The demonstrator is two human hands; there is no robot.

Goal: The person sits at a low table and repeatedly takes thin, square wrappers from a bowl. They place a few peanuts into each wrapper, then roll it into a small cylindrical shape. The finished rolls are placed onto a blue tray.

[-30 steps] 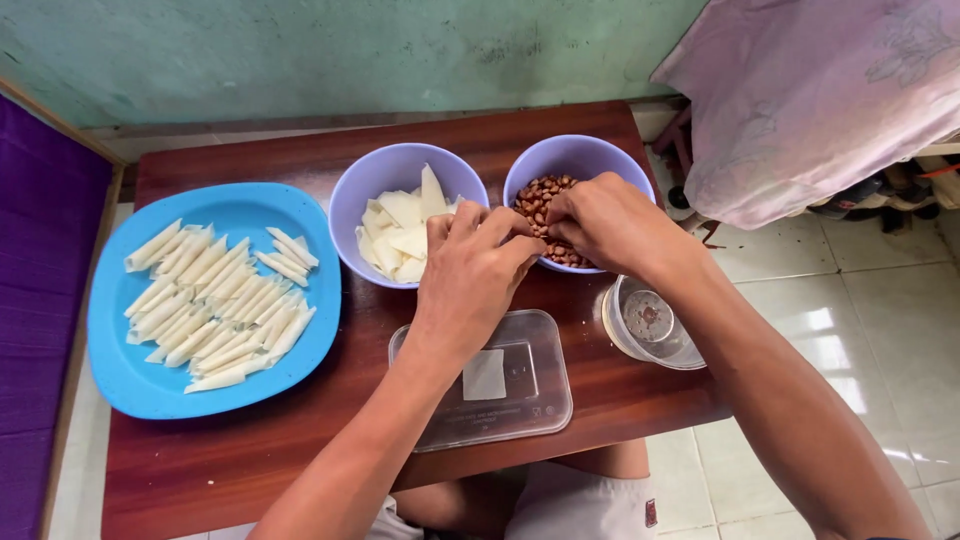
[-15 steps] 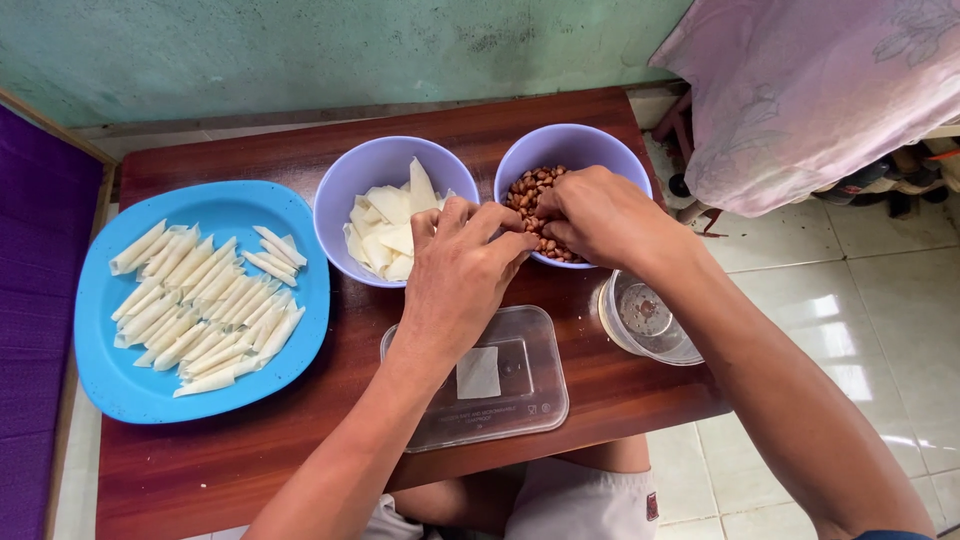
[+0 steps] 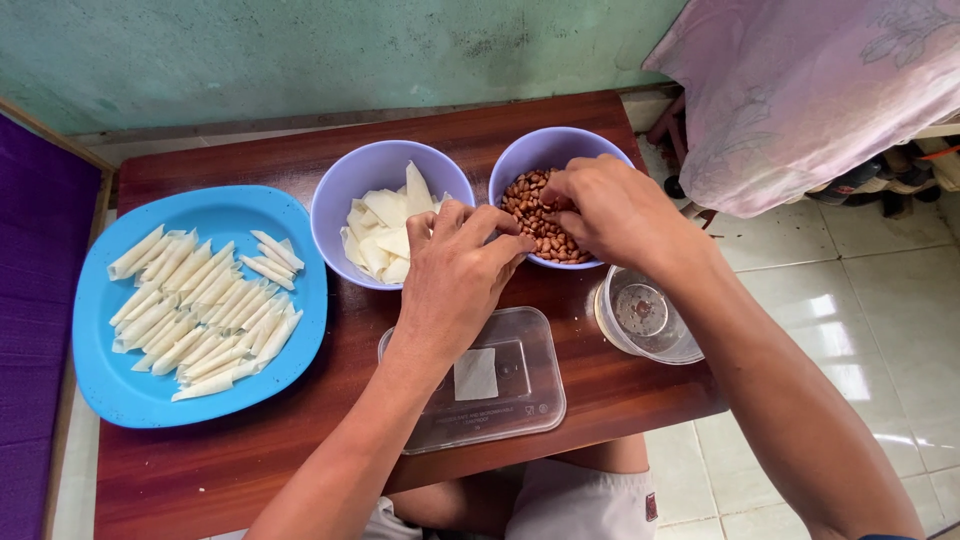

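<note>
My right hand (image 3: pixel 612 212) reaches over a purple bowl (image 3: pixel 520 150) and its fingertips pinch into the peanuts (image 3: pixel 545 238) inside. My left hand (image 3: pixel 455 272) hovers just left of it, between the two bowls, with its fingers curled. What the fingers enclose is hidden. A second purple bowl (image 3: pixel 350 175) holds white pastry sheets (image 3: pixel 385 225). On the blue plate (image 3: pixel 120 400) at the left lie several rolled pastry sticks (image 3: pixel 205 300).
On the brown wooden table (image 3: pixel 250 470), a clear plastic lid (image 3: pixel 510 410) with a white square sheet (image 3: pixel 476 374) lies under my left forearm. A small clear round tub (image 3: pixel 645 318) sits at the right edge. Pink cloth (image 3: pixel 820 90) hangs over the tiled floor at right.
My right fingertips have dipped lower into the peanuts. My left hand has drawn slightly back from the right one. Bowls and plate have not moved.
</note>
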